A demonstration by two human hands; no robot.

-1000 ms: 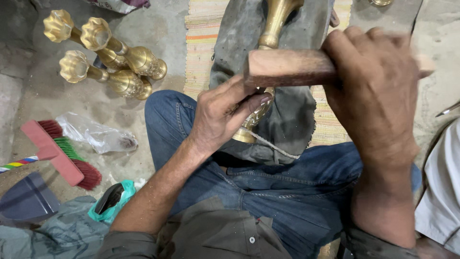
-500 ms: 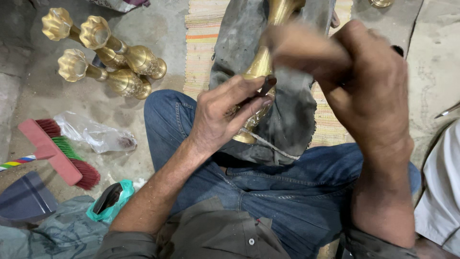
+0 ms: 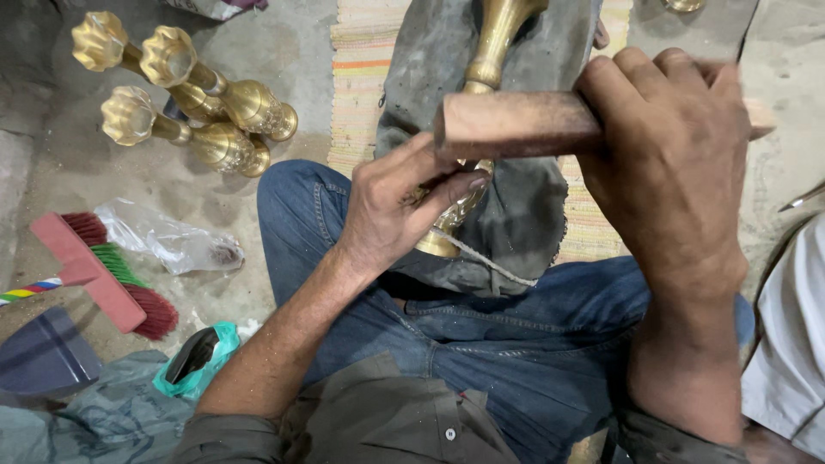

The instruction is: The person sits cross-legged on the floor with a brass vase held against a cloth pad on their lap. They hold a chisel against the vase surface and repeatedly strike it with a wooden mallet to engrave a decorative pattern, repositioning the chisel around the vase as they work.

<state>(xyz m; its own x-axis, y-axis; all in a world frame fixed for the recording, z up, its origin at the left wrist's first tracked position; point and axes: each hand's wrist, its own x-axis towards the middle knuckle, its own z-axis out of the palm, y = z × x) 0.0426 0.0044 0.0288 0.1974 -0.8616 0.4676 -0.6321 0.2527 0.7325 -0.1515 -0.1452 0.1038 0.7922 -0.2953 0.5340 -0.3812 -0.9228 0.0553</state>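
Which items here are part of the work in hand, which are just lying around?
In use: right hand gripping wooden block; left hand on brass piece; grey cloth under it.

Lying about: three brass pieces, brush, clear plastic bag, green bag.

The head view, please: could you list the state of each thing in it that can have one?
Wooden block: gripped in the right hand, held level above the brass piece.
Brass piece: lying on a grey cloth over the lap, steadied by the left hand.
Three brass pieces: lying on the floor.
Brush: lying flat.
Plastic bag: crumpled.
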